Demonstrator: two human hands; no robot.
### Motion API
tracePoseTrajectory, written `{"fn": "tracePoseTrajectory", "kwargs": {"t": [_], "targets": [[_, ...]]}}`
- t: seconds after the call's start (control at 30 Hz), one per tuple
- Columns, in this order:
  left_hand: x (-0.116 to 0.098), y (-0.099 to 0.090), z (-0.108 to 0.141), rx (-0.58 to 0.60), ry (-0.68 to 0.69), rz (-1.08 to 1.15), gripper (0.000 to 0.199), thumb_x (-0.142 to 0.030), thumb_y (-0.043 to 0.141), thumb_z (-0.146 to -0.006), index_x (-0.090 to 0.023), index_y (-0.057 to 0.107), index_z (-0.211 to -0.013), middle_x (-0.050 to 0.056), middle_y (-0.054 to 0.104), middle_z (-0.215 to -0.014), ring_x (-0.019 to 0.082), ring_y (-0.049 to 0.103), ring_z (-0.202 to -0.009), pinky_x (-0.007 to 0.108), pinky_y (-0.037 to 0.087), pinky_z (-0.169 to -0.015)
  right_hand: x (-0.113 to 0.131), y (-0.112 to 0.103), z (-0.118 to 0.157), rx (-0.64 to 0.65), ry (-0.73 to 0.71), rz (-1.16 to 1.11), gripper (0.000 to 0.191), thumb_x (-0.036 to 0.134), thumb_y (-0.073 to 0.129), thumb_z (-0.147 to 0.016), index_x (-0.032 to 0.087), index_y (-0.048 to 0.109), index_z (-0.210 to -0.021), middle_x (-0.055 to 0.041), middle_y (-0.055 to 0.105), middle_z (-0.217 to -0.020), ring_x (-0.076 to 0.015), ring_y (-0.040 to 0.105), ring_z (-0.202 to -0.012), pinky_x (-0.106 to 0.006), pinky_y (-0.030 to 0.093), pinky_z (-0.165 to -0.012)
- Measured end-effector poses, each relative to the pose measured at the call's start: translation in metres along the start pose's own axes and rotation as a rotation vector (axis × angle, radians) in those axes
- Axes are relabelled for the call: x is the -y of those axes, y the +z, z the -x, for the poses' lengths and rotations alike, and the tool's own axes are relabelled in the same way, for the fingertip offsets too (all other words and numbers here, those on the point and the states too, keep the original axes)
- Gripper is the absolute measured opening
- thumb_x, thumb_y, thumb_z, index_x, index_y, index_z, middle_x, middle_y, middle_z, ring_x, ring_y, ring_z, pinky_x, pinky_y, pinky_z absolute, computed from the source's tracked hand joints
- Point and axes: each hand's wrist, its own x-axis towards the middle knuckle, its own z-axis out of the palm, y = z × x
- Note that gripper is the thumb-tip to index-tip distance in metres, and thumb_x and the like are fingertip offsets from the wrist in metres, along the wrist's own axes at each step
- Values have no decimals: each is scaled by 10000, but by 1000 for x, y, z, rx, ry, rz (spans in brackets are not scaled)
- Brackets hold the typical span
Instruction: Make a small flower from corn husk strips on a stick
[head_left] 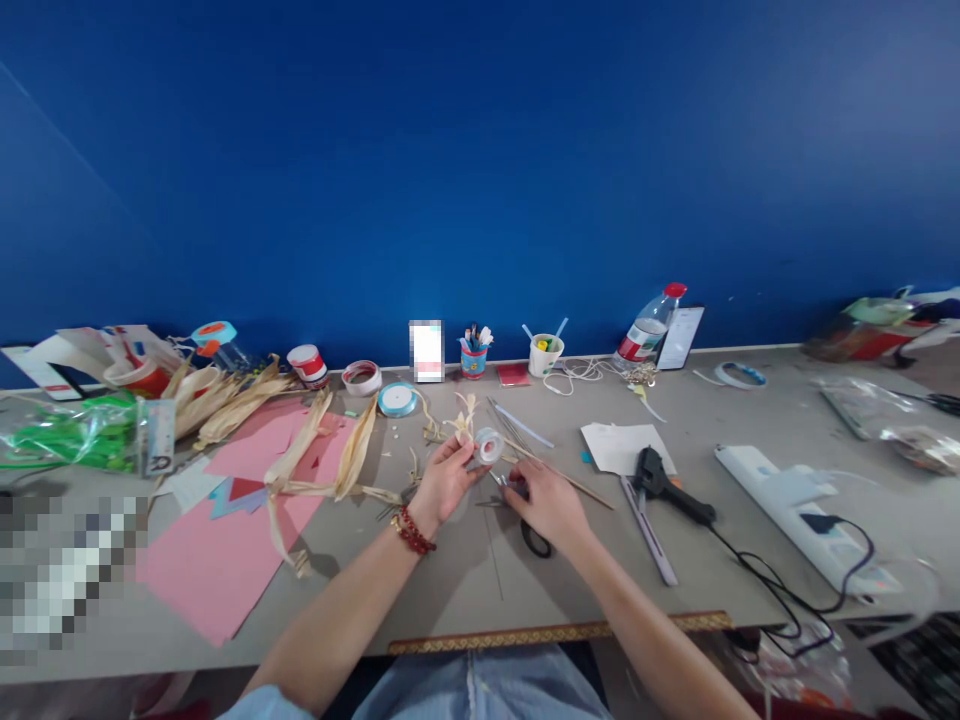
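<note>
My left hand [444,482] is closed around a small roll of clear tape [490,447] and a pale corn-husk flower [465,418], held just above the table. Close by on the right, my right hand [546,500] has its fingers curled over scissors. Their black handle loop [535,540] shows below the palm, and a bit of metal shows by the fingertips; the rest is hidden. Thin sticks [581,488] lie just beyond my right hand. Left of my left hand, strips of dried corn husk [356,450] lie partly over pink paper [225,560].
A glue gun [664,485] with a trailing cable, white paper [622,447] and a power strip [795,520] lie to the right. Along the blue wall stand a pen cup [473,362], a white cup [545,355] and a bottle [649,330]. A patterned strip [559,633] runs along the front edge.
</note>
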Motion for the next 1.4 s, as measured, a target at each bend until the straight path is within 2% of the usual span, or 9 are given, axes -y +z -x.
{"fn": "tracePoseTrajectory", "kwargs": {"t": [0.13, 0.33, 0.67, 0.87, 1.0, 1.13, 1.23, 1.4], "targets": [[8, 5, -9, -1, -15, -14, 293, -262, 857, -653, -173, 594, -743, 1, 652, -801, 179, 646, -808, 366, 543, -773, 2, 14, -2, -28, 33, 39, 89, 248, 547, -863, 193, 609, -831, -84, 683, -878, -251, 627, -892, -318, 437, -779], [20, -4, -15, -20, -30, -37, 277, -272, 856, -659, -167, 615, -748, 4, 670, -811, 174, 645, -807, 347, 529, -771, -4, 20, -1, -65, 6, 5, 98, 188, 531, -857, 204, 594, -784, -73, 685, -848, -248, 621, -871, -324, 431, -789], [28, -14, -16, -28, -1, -28, 269, -267, 866, -650, -158, 636, -735, -5, 668, -784, 172, 647, -812, 377, 537, -850, -9, 37, 5, -208, -114, -212, 173, 218, 457, -934, 217, 520, -773, -51, 616, -821, -214, 603, -783, -305, 454, -721], [22, -15, -13, -10, 7, -66, 274, -299, 859, -656, -164, 631, -728, 16, 672, -799, 200, 662, -833, 454, 545, -872, -20, 28, 2, -375, -84, -382, 160, 246, 445, -965, 219, 514, -823, -36, 568, -791, -195, 561, -719, -305, 456, -683], [13, -16, -12, -4, 25, -169, 300, -345, 848, -662, -157, 619, -713, 18, 640, -785, 185, 644, -798, 445, 553, -843, -28, 22, -4, -497, -50, -619, 151, 310, 515, -957, 213, 565, -853, -41, 592, -834, -190, 574, -747, -295, 472, -691], [2, -16, -19, -25, 78, -332, 292, -387, 817, -687, -157, 644, -734, 27, 640, -828, 180, 615, -825, 389, 538, -842, -33, 26, -7, -514, -6, -657, 166, 343, 531, -954, 210, 580, -868, -10, 588, -756, -175, 571, -681, -277, 470, -648], [-6, -14, -33, -52, 119, -470, 242, -348, 812, -679, -159, 677, -748, 29, 654, -819, 183, 600, -836, 344, 511, -830, -33, 30, -8, -506, -3, -658, 197, 372, 550, -941, 207, 592, -840, -10, 611, -742, -178, 578, -670, -280, 470, -644], [-13, -9, -61, -85, 146, -616, 212, -282, 808, -630, -153, 640, -625, 30, 640, -820, 169, 578, -777, 308, 485, -759, -30, 30, -7, -498, -31, -647, 205, 372, 558, -931, 209, 607, -818, -27, 629, -755, -195, 593, -697, -300, 475, -674]]}}
